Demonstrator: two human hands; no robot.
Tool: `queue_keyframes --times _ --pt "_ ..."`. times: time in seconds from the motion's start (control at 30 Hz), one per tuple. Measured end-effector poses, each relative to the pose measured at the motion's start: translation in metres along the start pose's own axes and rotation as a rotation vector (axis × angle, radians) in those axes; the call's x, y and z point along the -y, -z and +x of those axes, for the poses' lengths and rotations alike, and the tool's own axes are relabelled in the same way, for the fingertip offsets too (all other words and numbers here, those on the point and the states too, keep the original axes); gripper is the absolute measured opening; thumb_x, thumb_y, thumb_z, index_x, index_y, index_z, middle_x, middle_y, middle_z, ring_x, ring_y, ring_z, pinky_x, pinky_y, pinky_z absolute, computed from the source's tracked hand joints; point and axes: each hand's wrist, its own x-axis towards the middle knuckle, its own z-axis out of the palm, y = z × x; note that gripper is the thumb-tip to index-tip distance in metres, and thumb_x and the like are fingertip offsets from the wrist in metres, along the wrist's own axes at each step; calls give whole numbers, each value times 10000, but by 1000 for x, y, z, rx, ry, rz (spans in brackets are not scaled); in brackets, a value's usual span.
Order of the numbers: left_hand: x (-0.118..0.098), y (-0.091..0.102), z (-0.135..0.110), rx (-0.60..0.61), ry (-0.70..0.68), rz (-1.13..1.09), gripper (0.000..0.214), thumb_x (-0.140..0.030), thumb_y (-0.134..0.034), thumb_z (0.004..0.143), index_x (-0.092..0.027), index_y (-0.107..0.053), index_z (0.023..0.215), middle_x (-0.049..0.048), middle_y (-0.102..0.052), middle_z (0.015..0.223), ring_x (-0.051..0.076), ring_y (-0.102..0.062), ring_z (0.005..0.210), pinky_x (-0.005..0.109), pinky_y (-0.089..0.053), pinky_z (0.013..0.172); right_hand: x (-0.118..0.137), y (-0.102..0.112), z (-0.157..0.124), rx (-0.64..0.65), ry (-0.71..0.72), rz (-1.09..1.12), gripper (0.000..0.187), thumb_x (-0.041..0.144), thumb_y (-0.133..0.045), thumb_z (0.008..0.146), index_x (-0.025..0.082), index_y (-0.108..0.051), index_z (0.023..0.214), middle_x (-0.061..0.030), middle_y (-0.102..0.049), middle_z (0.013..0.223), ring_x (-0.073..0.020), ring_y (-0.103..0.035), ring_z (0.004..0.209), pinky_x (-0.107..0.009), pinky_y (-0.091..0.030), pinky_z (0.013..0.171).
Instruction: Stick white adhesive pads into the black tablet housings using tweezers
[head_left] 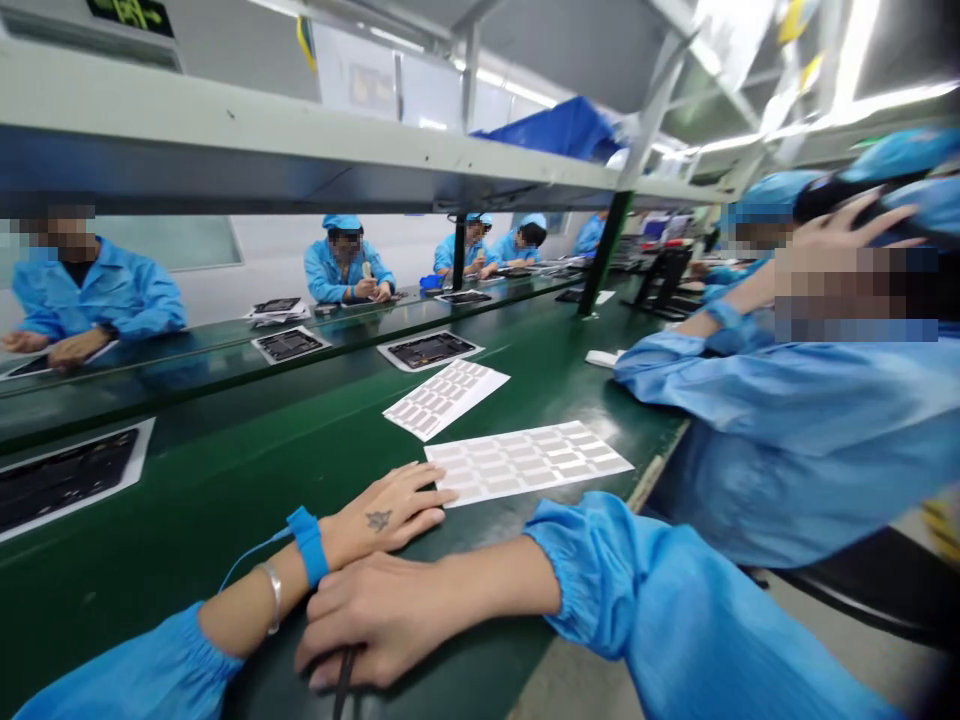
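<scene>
My left hand (382,518) lies flat on the green bench (225,480) with its fingers stretched out, and the fingertips touch the near edge of a white sheet of small labels (529,460). A blue strap (308,545) and a thin bracelet circle that wrist. My right hand (375,620) reaches across from the right and rests beside the left wrist. Its fingers are curled together over a thin dark tool (344,688), only the end of which pokes out below the hand.
A second label sheet (445,397) lies farther back. Dark trays on white sheets (64,478) (430,350) sit on the belt beyond. A co-worker in a blue coat (787,420) leans in close on the right. Several other people sit across the line.
</scene>
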Motion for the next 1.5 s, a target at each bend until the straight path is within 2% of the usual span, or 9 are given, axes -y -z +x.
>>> queue_keyframes --times 0.17,0.33,0.43,0.53,0.67,0.77,1.0,1.37,1.5 --pt "11 -6 1 -66 -19 90 439 -395 -336 1050 -262 -442 1454 76 -435 1509 224 -380 1417 454 -347 1177 -12 -4 1 -93 39 133 178 210 -579 929 74 -669 1001 -92 -698 950 -134 -626 941 -160 -447 875" --pt "30 -13 -16 -150 145 182 463 -400 -337 1044 -271 -396 1485 49 -433 1514 243 -360 1427 476 -355 1170 -9 2 3 -215 -22 290 193 200 -537 943 63 -671 967 -132 -716 972 -148 -656 937 -204 -480 894" --pt "44 -9 -45 -154 233 235 465 -404 -366 1034 -300 -391 1487 26 -433 1516 242 -370 1422 473 -356 1168 -7 6 4 -296 -118 316 187 187 -534 940 72 -681 941 -118 -730 943 -137 -665 870 -218 -506 843" --pt "53 2 -87 -189 326 308 446 -381 -358 1029 -293 -447 1457 28 -464 1494 244 -404 1400 461 -380 1151 -11 6 5 -313 -223 225 129 175 -586 901 100 -689 881 -84 -741 893 -124 -663 824 -210 -512 806" --pt "53 16 -142 -229 437 358 426 -395 -367 1018 -291 -528 1398 32 -506 1458 240 -455 1366 445 -407 1131 -21 3 8 -339 -298 100 125 208 -608 888 138 -682 816 -51 -730 827 -121 -647 796 -211 -509 774" --pt "49 20 -163 -247 498 371 420 -424 -357 1014 -301 -579 1349 29 -556 1410 243 -505 1325 438 -445 1102 -29 3 9 -361 -317 47 148 222 -607 889 145 -666 778 -45 -709 797 -123 -629 773 -217 -505 757" --pt "42 22 -164 -245 516 333 418 -423 -359 1010 -302 -582 1342 24 -580 1382 221 -552 1277 401 -456 1092 -35 11 4 -372 -410 -6 150 242 -588 904 135 -676 846 -48 -684 809 -124 -600 740 -226 -485 698" --pt "35 28 -159 -224 520 306 433 -434 -320 1014 -293 -603 1310 29 -614 1334 196 -592 1226 360 -491 1056 -33 9 3 -334 -396 -5 136 234 -611 888 138 -682 821 -29 -661 761 -118 -582 707 -213 -467 664" --pt "32 29 -159 -231 535 292 432 -420 -327 1008 -288 -595 1320 27 -607 1344 202 -579 1243 379 -475 1076 -30 9 3 -315 -380 -1 124 217 -607 887 139 -676 819 -34 -668 772 -120 -590 724 -216 -472 675"
